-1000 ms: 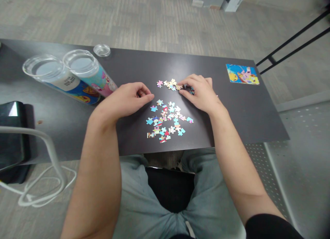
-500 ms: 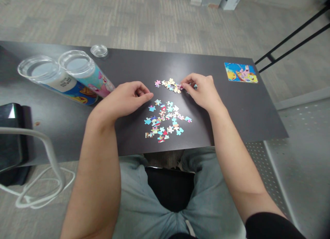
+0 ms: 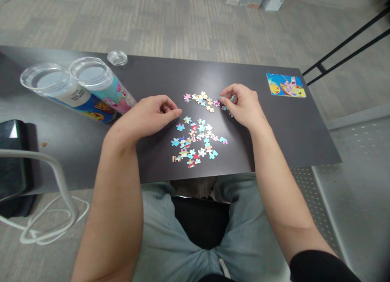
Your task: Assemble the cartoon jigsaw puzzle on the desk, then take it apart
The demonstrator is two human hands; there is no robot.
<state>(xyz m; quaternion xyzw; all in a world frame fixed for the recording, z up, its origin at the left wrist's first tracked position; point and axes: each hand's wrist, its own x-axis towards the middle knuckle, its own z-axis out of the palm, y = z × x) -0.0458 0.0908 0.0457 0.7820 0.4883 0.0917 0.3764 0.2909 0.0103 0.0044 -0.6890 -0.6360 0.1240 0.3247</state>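
My left hand (image 3: 158, 113) rests on the dark table, left of the jigsaw pieces. Its fingers are loosely curled, the thumb stands apart from them, and no piece shows in it. My right hand (image 3: 240, 103) hovers at the right end of the upper cluster of jigsaw pieces (image 3: 201, 99). Thumb and index fingertip are slightly apart with nothing visible between them. Just left of those fingertips lies a pink jigsaw piece (image 3: 216, 103). A few bluish pieces (image 3: 232, 98) are partly hidden by this hand. Nearer to me lies a larger scatter of loose jigsaw pieces (image 3: 200, 136).
Two clear-topped tubes with cartoon prints, one blue (image 3: 82, 105) and one pink (image 3: 117, 95), stand at the left. Behind them lies a clear round lid (image 3: 117, 58). A cartoon picture card (image 3: 286, 85) lies far right. A black device (image 3: 15, 156) and white cable (image 3: 57, 172) are at the left edge.
My right hand has moved slightly right, off the pink jigsaw piece, and its fingertips have parted. That piece now lies uncovered on the table. My left hand has stayed in place.
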